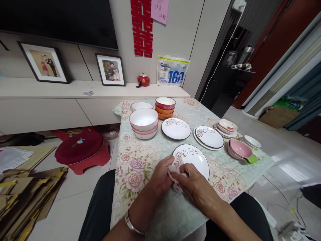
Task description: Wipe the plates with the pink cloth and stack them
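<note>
A crumpled pale pink cloth [177, 183] is gathered between my two hands, over the near left edge of a white plate. My left hand [162, 172] closes around the cloth's left side, its thumb by the plate rim. From the right, my right hand [195, 182] grips the cloth with bent fingers. The white plate [198, 162] has a dark rim and a brown floral pattern; its near left part is hidden by the hands and cloth. Behind it are a patterned plate stack [177, 130] and another plate pile [210, 137].
White red-rimmed bowls [144, 120] and a stack of red and orange bowls [165, 107] stand at the back left. On the right are pink bowls [240, 149], small white bowls [252, 141] and heart-patterned dishes [227, 125]. A floral cloth covers the table [140, 160]. A red stool [81, 150] stands left.
</note>
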A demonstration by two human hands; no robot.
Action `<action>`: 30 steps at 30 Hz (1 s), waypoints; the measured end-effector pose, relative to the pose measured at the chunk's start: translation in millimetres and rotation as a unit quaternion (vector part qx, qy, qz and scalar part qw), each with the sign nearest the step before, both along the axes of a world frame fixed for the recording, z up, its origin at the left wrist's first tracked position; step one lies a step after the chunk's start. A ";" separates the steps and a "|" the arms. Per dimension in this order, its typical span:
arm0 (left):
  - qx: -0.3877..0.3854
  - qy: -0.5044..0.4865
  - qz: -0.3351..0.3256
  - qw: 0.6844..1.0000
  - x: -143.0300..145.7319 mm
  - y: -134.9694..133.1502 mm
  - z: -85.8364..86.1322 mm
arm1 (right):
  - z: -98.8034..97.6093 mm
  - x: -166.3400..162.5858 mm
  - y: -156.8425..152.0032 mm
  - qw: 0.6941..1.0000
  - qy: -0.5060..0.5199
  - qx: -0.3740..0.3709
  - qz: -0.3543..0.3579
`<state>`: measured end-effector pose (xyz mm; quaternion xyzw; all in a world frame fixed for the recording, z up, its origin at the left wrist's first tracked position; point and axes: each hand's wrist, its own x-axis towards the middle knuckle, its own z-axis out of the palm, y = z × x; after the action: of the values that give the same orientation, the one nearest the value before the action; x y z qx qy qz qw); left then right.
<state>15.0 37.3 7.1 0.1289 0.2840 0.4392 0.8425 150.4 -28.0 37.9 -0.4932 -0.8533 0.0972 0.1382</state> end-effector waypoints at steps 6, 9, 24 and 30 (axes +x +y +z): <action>0.022 0.016 0.030 0.999 2.1 -1.5 -3.9 | -7.4 22.9 -23.8 0.998 -0.061 0.015 0.026; 0.040 0.015 0.031 0.999 2.5 -1.8 -5.1 | -12.9 38.9 -34.3 0.996 -0.067 0.040 0.036; 0.044 0.032 0.041 0.998 3.5 -3.8 -4.5 | -24.0 93.1 -5.3 0.988 0.022 0.078 -0.132; 0.034 0.038 0.039 0.998 3.3 -3.7 -4.5 | -29.9 70.1 36.7 0.965 -0.059 0.153 -0.206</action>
<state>18.3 33.6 2.5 0.1635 0.3056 0.4760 0.8083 220.5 8.7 8.0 -0.6362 -0.7446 -0.0944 0.1789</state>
